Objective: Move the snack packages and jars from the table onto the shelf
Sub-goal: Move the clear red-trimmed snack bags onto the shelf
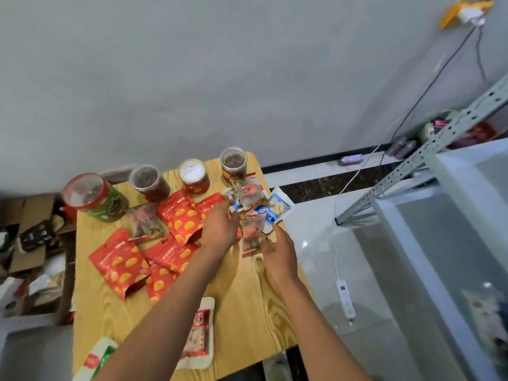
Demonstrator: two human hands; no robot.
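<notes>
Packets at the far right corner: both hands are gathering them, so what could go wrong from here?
1. The blue packets overhang the table edge; a nudge from the right hand might drop them on the floor.
2. The left hand works close to a jar; lifting could knock it.

Left hand [220, 226]: palm down, fingers curled, far side of table [247, 292].
Right hand [277, 251]: just beside it, fingertips pinching.
Forearms: bare, extended.

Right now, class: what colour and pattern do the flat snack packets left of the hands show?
Red with yellow-orange oval shapes, on the snack packets; clearest in the head view.
</notes>
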